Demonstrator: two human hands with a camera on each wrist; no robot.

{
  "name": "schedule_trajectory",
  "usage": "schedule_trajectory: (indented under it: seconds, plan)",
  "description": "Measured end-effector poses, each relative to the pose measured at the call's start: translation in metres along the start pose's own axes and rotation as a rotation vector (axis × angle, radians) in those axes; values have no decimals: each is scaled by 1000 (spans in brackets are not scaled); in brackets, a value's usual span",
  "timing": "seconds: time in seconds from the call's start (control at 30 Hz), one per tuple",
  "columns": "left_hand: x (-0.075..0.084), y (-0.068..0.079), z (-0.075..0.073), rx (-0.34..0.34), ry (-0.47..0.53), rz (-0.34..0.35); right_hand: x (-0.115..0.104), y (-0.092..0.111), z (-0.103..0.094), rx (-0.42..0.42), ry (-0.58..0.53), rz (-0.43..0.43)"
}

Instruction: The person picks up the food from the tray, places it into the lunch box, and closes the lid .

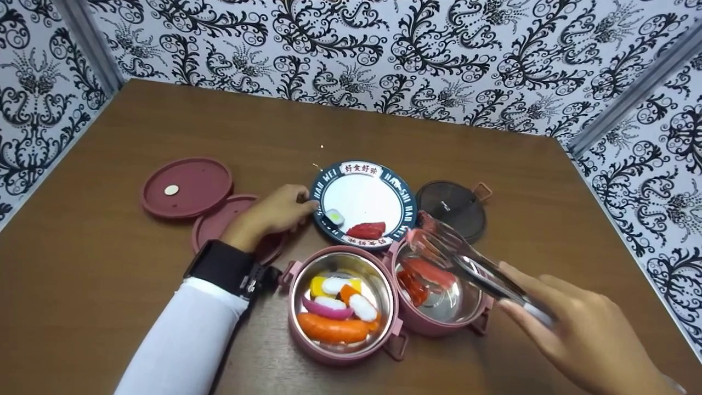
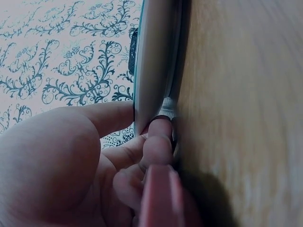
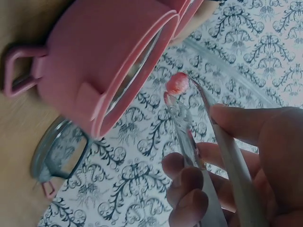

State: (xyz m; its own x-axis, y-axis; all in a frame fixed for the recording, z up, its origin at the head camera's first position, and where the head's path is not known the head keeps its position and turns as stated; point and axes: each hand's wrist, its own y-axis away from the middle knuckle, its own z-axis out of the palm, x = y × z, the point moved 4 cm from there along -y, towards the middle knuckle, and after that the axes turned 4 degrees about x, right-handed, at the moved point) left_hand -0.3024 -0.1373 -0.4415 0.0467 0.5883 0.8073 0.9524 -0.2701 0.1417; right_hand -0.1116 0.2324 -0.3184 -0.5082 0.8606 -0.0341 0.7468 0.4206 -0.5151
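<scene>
Head view: toward the tabletop's (image 1: 543, 197) right edge, the right hand (image 1: 587, 318), fingers curled, is gripping tongs (image 1: 482, 277) slanting over a pot (image 1: 430, 327) toward the plate (image 1: 364, 195), which is lying nearer the left hand (image 1: 277, 213). Left wrist: it is pinching the plate's rim. Right wrist: the narrowly parted tongs are seemingly holding a red piece (image 3: 177, 84).

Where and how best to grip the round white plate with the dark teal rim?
Probably take the plate by its left rim, left hand from the left, thumb on top, fingers beneath: the left wrist view shows the flared rim standing clear of the brown wooden table. Round pink metal-lined pots crowd the near side; a round dark lid crowds the right.
</scene>
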Motion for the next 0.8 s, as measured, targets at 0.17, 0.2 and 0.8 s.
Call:
schedule_trajectory:
  seconds: [0.17,0.2,0.8]
  plan:
    - [1,1,0,1,11,5,11,15,4,-92,49,12]
    - [1,0,0,2,11,8,13,17,4,-116,61,16]
    - [1,1,1,6,-14,16,24,27,5,-354,167,78]
